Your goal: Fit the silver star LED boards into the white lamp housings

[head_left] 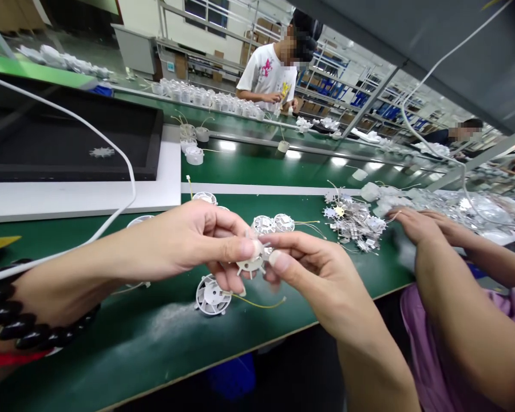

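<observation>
Between my two hands is a small white spoked part (251,265), its short prongs pointing outward. My left hand (214,246) pinches it between thumb and fingers. From the right, my right hand (302,260) closes thumb and forefinger on its edge. Just below, a round white fan-like housing (213,295) with a yellow wire lies on the green table (189,349). Behind my fingers sit two more round white housings (284,222) with wires. Others are partly hidden behind my left hand and forearm.
A pile of silvery spoked parts (354,220) lies to the right, beside a co-worker's hands (416,226) and plastic bags (472,209). A black tray (68,131) is at the left. White cylinders (194,155) stand behind; a person (270,71) works across the line.
</observation>
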A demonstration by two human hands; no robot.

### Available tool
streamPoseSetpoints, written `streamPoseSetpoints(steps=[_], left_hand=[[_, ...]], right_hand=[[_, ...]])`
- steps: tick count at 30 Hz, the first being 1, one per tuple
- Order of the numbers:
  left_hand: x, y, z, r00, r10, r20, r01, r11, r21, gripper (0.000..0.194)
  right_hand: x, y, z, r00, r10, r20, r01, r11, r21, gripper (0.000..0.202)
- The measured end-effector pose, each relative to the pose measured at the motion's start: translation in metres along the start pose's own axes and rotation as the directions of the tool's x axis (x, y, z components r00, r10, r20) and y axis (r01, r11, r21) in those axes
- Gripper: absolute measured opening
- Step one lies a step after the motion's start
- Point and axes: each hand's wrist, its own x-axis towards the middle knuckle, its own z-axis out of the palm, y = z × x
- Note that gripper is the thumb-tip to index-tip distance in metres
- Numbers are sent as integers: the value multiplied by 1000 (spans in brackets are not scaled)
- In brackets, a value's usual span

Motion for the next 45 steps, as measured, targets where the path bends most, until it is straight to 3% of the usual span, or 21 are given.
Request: streamPoseSetpoints(steps=[2, 6, 9, 12, 17, 20, 24, 27, 31, 39, 45], left_hand=[[-3, 1, -1, 1000, -19, 13, 19, 999, 40, 13], [-7, 4, 0, 999, -32, -4, 32, 991, 131, 12], [-9, 6, 1, 999, -34, -14, 36, 973, 227, 13], [-10, 8, 0, 999, -29, -28, 36, 957, 286, 14], [-8, 2, -10, 993, -69, 94, 63, 996, 69, 19], [-5, -3, -14, 986, -73, 151, 81, 996, -43, 19], [-4, -5, -14, 988, -77, 135, 87, 994, -67, 17], [-5, -2, -13, 993, -68, 98, 71, 997, -24, 17], [-5, -2, -12, 993, -65, 100, 66, 998, -12, 18], [-4, 0, -10, 995, -88, 51, 87, 996, 13, 20], [-5, 5, -8, 999, -33, 18, 30, 991, 132, 21]], right_hand=[[2, 0, -1, 998, 46, 47, -48, 998, 42, 15], [2, -5, -1, 995, 35, 94, -32, 999, -33, 19], [-1, -8, 3, 992, 42, 116, -31, 995, -91, 11], [-4, -8, 6, 996, 5, 93, 8, 990, -138, 20], [-9, -2, 8, 993, -118, 23, 120, 983, -135, 23], [-8, -5, 10, 985, -170, 31, 173, 957, -234, 24], [-8, -8, 13, 983, -180, 28, 179, 925, -334, 20], [-8, -3, 16, 956, -290, -52, 249, 890, -383, 14], [-6, 3, 20, 910, -412, -55, 358, 845, -397, 16], [-6, 4, 19, 920, -392, 4, 343, 799, -494, 22], [-4, 2, 17, 996, -84, 42, 92, 972, -216, 40]])
